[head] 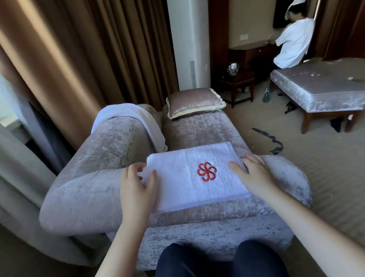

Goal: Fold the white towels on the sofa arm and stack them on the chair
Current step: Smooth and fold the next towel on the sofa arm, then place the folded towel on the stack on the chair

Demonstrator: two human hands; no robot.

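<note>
A folded white towel (185, 176) with a red emblem lies flat on the near end of the velvet sofa seat (198, 129). My left hand (135, 186) pinches the towel's left edge between thumb and fingers. Flat on the towel's right edge lies my right hand (252, 173), fingers straight and spread. A second white towel (132, 115) hangs unfolded over the far part of the sofa arm (95, 163).
A cushion (193, 103) sits at the far end of the seat. Brown curtains (79, 48) hang at the left. A bench (321, 92) stands at the right, with a person in white (292, 43) behind it. Dark straps (269, 138) lie on the carpet.
</note>
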